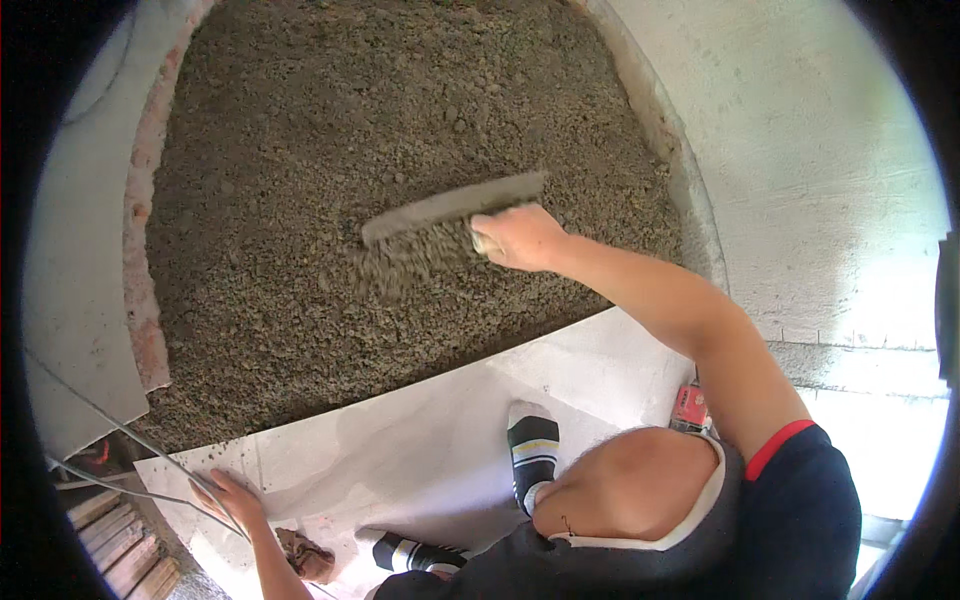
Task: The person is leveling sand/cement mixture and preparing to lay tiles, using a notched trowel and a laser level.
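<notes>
My right hand is closed round the handle of a long grey plastering trowel. The trowel's blade lies tilted over coarse brown-grey mortar, with loose crumbs blurred along its near side. At the lower left, my left hand rests with extended fingers on a large pale tile, close to its left edge. A thin grey cable crosses in front of that hand.
My feet in striped socks are on the tile. A brown lump lies near my left forearm, and a red package sits by my right elbow. Wooden slats are at the lower left. Pale surfaces flank the mortar.
</notes>
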Tool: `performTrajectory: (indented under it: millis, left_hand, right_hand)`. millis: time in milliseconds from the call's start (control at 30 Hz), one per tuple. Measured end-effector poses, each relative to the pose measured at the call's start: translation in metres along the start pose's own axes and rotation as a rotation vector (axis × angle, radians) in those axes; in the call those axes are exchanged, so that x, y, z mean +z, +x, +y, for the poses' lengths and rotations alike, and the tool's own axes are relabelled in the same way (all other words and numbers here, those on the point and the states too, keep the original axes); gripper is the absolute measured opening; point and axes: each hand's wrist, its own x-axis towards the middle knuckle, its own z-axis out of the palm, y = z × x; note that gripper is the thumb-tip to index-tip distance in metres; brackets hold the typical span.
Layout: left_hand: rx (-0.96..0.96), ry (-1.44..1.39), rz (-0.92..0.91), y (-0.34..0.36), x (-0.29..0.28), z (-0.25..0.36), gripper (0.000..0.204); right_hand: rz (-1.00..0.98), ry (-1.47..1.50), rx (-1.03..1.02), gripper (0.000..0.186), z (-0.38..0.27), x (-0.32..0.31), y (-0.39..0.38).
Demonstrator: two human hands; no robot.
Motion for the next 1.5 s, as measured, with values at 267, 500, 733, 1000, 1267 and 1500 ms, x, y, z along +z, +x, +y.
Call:
performTrajectory:
  millis: [267, 500, 733, 1000, 1267, 1500]
  left_hand:
    - [0.061, -0.008, 0.022, 0.001, -0.003, -0.004, 0.065]
    - [0.119, -0.021, 0.044, 0.001, 0.005, -0.013, 0.065]
    - [0.047, -0.013, 0.034, -0.001, 0.005, -0.014, 0.065]
    - [0.008, 0.059, -0.051, -0.001, 0.001, -0.008, 0.064]
    - [-0.046, -0.044, -0.012, -0.002, -0.008, 0.01, 0.065]
    - [-0.037, -0.028, -0.062, -0.006, -0.027, 0.029, 0.065]
  right_hand:
    - [-0.057, 0.001, 0.01, 0.027, 0.024, 0.022, -0.087]
    - [0.17, -0.027, 0.341, 0.027, 0.042, 0.004, -0.14]
    - [0.242, 1.565, 1.3, 0.014, 0.055, 0.026, -0.198]
    - [0.154, 2.256, 1.077, 0.026, -0.064, 0.055, -0.13]
    - [-0.263, 2.265, 0.781, 0.023, -0.197, 0.045, -0.054]
    - [-0.459, 2.105, 0.627, 0.018, -0.255, 0.027, 0.005]
